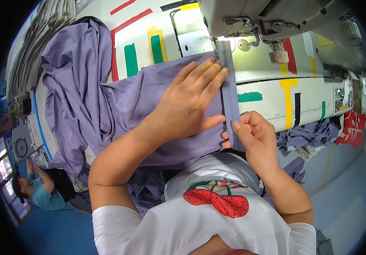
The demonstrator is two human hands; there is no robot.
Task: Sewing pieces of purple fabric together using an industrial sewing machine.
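A large piece of purple fabric spreads over the sewing machine's bed and bunches in folds at the left. Along its right edge runs a narrow grey-purple strip, which looks like zipper tape; its far end lies near the presser foot. My left hand rests flat on the fabric, fingers stretched toward the strip and thumb out. At the strip's near end my right hand pinches it, thumb on top and fingertips showing at the fabric's edge. Whether the strip is stitched on, I cannot tell.
Above the work hangs the sewing machine head. Coloured tape strips mark the table. Stacked layered material stands at the far left. Patterned cloth and red cloth lie at the right. A co-worker sits at the lower left.
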